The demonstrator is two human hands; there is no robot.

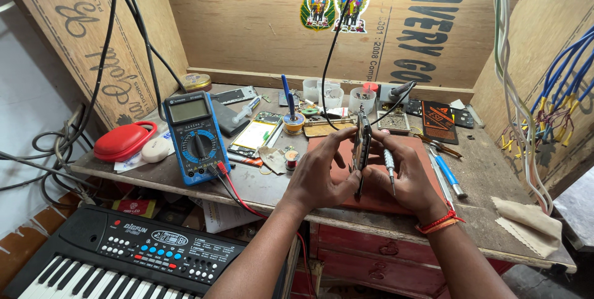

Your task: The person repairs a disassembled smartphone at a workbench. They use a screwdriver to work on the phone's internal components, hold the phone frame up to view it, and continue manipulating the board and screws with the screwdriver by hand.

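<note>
Both hands meet over a red mat (377, 197) at the bench's front edge, holding a phone (361, 147) up on its edge between them. The left hand (318, 175) has its fingers curled onto the phone's left face, thumb low near the bottom end. The right hand (405, 178) closes on the other face, and a small screwdriver (390, 166) is pinned under its fingers, tip pointing down toward the mat. Left of the left fingers stands a blue multimeter (195, 138), its red and black leads trailing off the bench. Right of the right fingers lies a blue-handled tool (448, 175), and further right a folded cloth (526, 225).
</note>
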